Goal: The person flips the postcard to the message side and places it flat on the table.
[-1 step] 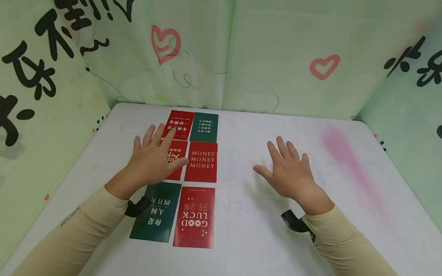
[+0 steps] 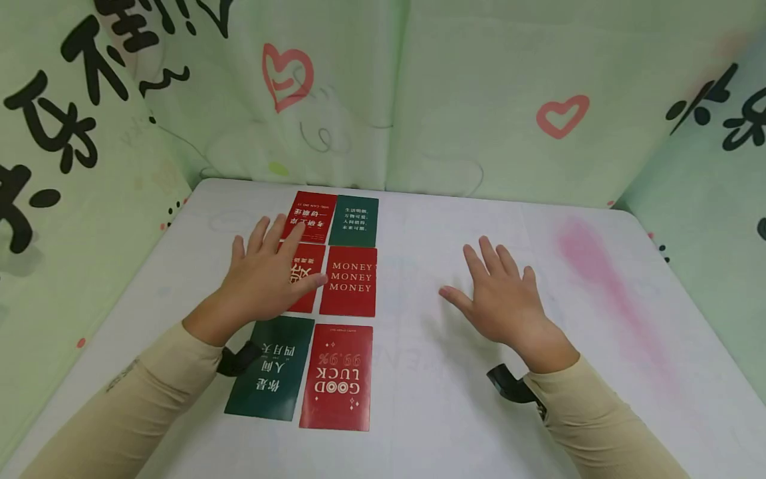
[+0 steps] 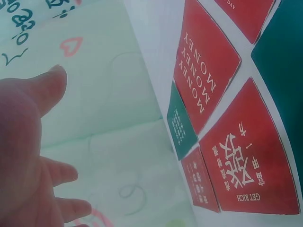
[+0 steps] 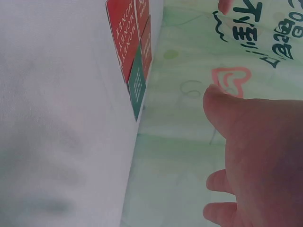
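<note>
My left hand (image 2: 260, 283), fingers spread, hovers above the left column of cards and holds nothing. It partly covers a red "GET RICH" card (image 3: 251, 165) and a red "YOU CAN DO IT" card (image 2: 317, 207). Beside its thumb lies a red "MONEY" card (image 2: 349, 303), with a small-lettered green card (image 2: 353, 221) behind it. Nearer the front are a large green card (image 2: 272, 372) and a red "GOOD LUCK" card (image 2: 336, 409). To the right of the cards, my right hand (image 2: 503, 303) is held with fingers spread above the bare white surface, holding nothing.
The white tabletop (image 2: 419, 412) carries a pink smear (image 2: 610, 286) on its right side. Pale green curtains (image 2: 455, 86) with black writing and red hearts stand behind and at both sides. Each wrist wears a black strapped device (image 2: 511, 386).
</note>
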A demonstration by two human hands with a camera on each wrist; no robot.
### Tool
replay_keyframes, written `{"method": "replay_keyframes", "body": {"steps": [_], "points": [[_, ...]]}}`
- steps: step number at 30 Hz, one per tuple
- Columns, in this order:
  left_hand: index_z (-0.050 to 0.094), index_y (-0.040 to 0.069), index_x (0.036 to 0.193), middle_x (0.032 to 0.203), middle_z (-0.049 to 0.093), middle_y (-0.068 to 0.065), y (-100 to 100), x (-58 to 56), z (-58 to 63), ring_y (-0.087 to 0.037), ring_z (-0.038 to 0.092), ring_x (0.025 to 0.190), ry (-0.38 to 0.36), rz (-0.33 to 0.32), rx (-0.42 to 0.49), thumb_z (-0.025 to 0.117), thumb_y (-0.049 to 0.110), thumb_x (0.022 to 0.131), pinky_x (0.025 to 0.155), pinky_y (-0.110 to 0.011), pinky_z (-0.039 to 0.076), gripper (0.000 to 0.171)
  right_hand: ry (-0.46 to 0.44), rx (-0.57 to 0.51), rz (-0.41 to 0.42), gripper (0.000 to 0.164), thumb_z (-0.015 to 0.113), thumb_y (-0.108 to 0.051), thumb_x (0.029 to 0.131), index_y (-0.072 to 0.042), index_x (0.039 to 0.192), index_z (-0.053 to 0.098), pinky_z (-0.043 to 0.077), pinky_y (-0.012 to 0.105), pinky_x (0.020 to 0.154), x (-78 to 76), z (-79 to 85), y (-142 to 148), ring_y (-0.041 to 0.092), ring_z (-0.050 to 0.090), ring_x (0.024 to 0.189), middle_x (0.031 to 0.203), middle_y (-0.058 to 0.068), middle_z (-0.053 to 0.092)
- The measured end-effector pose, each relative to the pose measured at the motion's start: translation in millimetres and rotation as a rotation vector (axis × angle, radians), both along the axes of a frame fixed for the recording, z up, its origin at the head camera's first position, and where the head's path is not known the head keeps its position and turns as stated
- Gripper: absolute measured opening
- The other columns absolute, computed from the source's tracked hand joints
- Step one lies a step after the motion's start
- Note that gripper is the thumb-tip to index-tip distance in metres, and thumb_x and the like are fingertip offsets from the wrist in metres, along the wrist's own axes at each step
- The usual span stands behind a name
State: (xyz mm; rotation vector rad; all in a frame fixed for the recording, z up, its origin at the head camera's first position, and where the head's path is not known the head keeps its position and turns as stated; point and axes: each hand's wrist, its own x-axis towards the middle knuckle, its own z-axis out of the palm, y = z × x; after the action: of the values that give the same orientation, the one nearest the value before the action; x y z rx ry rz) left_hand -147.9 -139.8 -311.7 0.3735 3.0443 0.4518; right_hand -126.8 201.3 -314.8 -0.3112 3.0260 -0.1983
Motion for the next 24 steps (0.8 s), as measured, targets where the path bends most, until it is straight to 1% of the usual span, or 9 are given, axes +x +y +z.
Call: {"method": "replay_keyframes", "body": {"steps": [4,6,9,11,14,17,19,21,24], "points": [[0.020,0.003,0.159,0.162,0.010,-0.027,1,-1.5,-0.3,-0.046,0.003,0.148,-0.002,0.000,-0.002,0.074,0.046,0.085,0.110,-0.073,0.002,0.101,-0.007,-0.002,0.003,0.087,0.044,-0.062,0.100,-0.002,0.158,0.022,0.013,0.076,0.105,0.0,0.2,-1,0.046,0.011,0.148,0.164,0.022,0.010],[0.021,0.003,0.158,0.162,0.011,-0.027,1,-1.4,-1.7,-0.046,0.004,0.148,0.001,-0.003,0.001,0.076,0.045,0.084,0.110,-0.073,0.003,0.102,-0.002,-0.010,0.013,0.087,0.047,-0.061,0.099,-0.001,0.157,0.024,0.014,0.076,0.105,2.0,0.1,-2,0.046,0.013,0.147,0.164,0.023,0.012],[0.023,0.002,0.158,0.162,0.015,-0.025,0,4.1,-6.8,-0.044,0.010,0.148,0.017,-0.047,0.022,0.080,0.043,0.081,0.110,-0.074,0.008,0.104,0.037,-0.047,0.061,0.086,0.056,-0.056,0.097,0.001,0.155,0.029,0.021,0.074,0.105,8.0,-2.7,-7,0.046,0.021,0.145,0.161,0.023,0.022],[0.025,0.001,0.157,0.160,0.023,-0.023,-2,12.4,-12.1,-0.043,0.016,0.147,0.027,-0.104,0.066,0.084,0.039,0.076,0.109,-0.074,0.014,0.107,0.071,-0.092,0.114,0.084,0.063,-0.052,0.094,0.002,0.152,0.035,0.027,0.073,0.104,13.6,-7.5,-12,0.046,0.028,0.143,0.158,0.023,0.032],[0.030,0.002,0.155,0.155,0.035,-0.020,-6,31.0,-22.3,-0.040,0.027,0.144,0.019,-0.201,0.139,0.091,0.036,0.068,0.106,-0.072,0.026,0.111,0.087,-0.172,0.202,0.085,0.072,-0.049,0.088,0.002,0.149,0.041,0.032,0.069,0.104,23.3,-18.5,-21,0.043,0.034,0.141,0.152,0.020,0.042],[0.034,0.006,0.154,0.150,0.043,-0.015,-10,50.6,-32.8,-0.037,0.035,0.139,-0.029,-0.248,0.204,0.094,0.035,0.062,0.099,-0.065,0.042,0.113,0.057,-0.240,0.273,0.088,0.079,-0.049,0.082,0.000,0.148,0.045,0.035,0.065,0.105,33.6,-30.0,-33,0.041,0.038,0.140,0.149,0.017,0.047],[0.037,0.009,0.152,0.147,0.045,-0.013,-11,62.2,-38.2,-0.034,0.038,0.137,-0.072,-0.254,0.226,0.095,0.035,0.060,0.092,-0.060,0.050,0.112,0.024,-0.273,0.308,0.091,0.081,-0.050,0.079,-0.002,0.148,0.046,0.037,0.062,0.105,39.6,-36.2,-41,0.039,0.041,0.138,0.148,0.016,0.049],[0.039,0.009,0.151,0.145,0.047,-0.011,-11,71.5,-42.9,-0.033,0.040,0.135,-0.111,-0.263,0.227,0.095,0.036,0.060,0.089,-0.057,0.053,0.110,-0.008,-0.304,0.340,0.093,0.084,-0.050,0.076,-0.002,0.147,0.046,0.039,0.060,0.105,44.5,-41.6,-48,0.037,0.043,0.136,0.146,0.014,0.051],[0.044,0.010,0.148,0.143,0.050,-0.008,-8,82.3,-49.1,-0.030,0.042,0.134,-0.146,-0.288,0.202,0.095,0.040,0.059,0.097,-0.058,0.047,0.106,-0.056,-0.332,0.385,0.096,0.086,-0.050,0.072,-0.004,0.147,0.047,0.040,0.057,0.105,49.8,-49.8,-60,0.034,0.045,0.135,0.145,0.012,0.052]]}}
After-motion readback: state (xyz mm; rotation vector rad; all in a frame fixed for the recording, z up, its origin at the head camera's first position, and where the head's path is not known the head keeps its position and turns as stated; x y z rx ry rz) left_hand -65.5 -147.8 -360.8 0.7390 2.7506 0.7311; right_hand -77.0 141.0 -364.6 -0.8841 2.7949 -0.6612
